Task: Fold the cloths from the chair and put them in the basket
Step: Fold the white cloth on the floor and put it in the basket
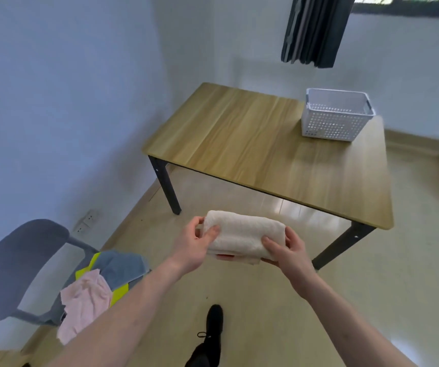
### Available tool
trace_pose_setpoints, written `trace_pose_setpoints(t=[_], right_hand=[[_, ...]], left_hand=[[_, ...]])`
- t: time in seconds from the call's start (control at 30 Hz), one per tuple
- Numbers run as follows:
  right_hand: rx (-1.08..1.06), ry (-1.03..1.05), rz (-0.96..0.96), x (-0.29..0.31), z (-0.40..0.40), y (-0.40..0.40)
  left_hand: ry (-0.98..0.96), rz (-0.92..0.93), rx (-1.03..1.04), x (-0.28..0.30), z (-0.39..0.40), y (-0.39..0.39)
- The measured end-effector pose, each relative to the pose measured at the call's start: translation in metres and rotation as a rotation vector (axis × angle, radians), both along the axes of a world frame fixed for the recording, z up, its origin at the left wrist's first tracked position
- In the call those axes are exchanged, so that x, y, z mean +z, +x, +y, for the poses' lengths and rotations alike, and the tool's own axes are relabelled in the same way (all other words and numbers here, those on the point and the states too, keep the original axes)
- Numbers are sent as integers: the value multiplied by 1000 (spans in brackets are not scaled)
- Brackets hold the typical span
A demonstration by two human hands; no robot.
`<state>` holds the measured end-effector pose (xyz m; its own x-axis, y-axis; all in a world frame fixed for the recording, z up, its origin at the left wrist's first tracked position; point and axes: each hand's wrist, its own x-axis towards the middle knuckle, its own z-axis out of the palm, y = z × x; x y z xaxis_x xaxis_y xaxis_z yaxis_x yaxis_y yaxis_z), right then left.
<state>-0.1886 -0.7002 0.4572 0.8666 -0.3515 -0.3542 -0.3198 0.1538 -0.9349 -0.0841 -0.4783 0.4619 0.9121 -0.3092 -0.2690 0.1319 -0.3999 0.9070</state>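
A folded cream cloth (242, 234) is held in the air between both hands, above the floor in front of the table. My left hand (195, 243) grips its left end and my right hand (286, 250) grips its right end, fingers under and thumbs on top. The grey chair (9, 263) stands at the lower left. On its seat lie a pink cloth (85, 300), a blue-grey cloth (119, 267) and a yellow cloth (119, 294). The white perforated basket (332, 123) stands on the far right corner of the wooden table (252, 144).
The table has dark metal legs (168, 186) and stands against the white walls. A dark curtain (313, 30) hangs above the table. Wall sockets (88, 219) sit low behind the chair. My black shoe (213, 324) is on the tiled floor.
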Motion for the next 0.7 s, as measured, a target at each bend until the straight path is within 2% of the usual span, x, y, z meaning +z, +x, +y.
trace_pose_setpoints(t=[0.1, 0.37, 0.7], right_hand=[[-13, -14, -1, 13, -28, 44], [-121, -77, -14, 52, -114, 144], [-139, -146, -14, 72, -256, 227]], left_hand=[[3, -41, -47, 16, -26, 48], [-49, -5, -179, 54, -122, 176], [-103, -21, -275, 75, -277, 273]])
